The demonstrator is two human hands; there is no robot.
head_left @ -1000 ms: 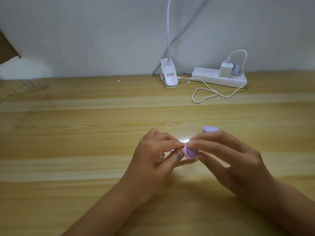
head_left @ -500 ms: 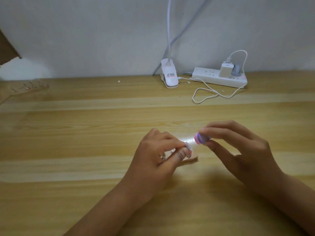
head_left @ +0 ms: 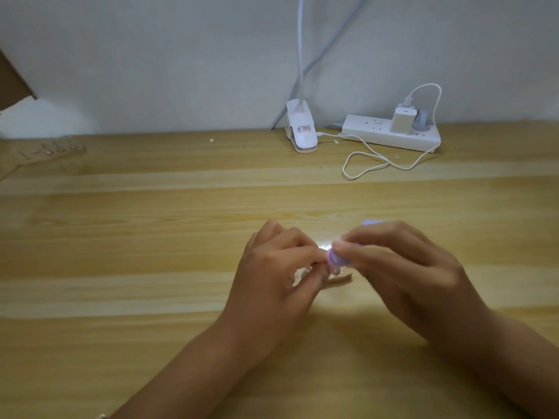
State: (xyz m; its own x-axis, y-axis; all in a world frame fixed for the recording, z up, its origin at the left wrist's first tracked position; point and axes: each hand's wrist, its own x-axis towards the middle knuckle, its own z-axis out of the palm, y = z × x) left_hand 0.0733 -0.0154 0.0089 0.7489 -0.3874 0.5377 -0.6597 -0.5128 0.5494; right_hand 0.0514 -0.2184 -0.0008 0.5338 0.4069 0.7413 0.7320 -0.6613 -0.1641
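My right hand (head_left: 402,273) grips a small purple tool (head_left: 427,259), its round end pointing left and its far end showing above my fingers. My left hand (head_left: 278,276) pinches something small and pale at its fingertips, right against the tool's round end; what it is I cannot tell. A small tan piece (head_left: 338,276) lies on the wooden table (head_left: 151,252) just below where the two hands meet, with a tiny metal bit on it. A bright spot of light falls on the table behind the fingertips.
A white clip-on lamp base (head_left: 301,131) stands at the back by the wall, its neck rising out of view. To its right lies a white power strip (head_left: 390,134) with a charger and a looped white cable (head_left: 375,164). Small metal bits lie at far left (head_left: 54,148).
My right hand, which had lifted the purple tool up and to the right away from the left fingertips, has brought it back down against them. The left hand has stayed in place.
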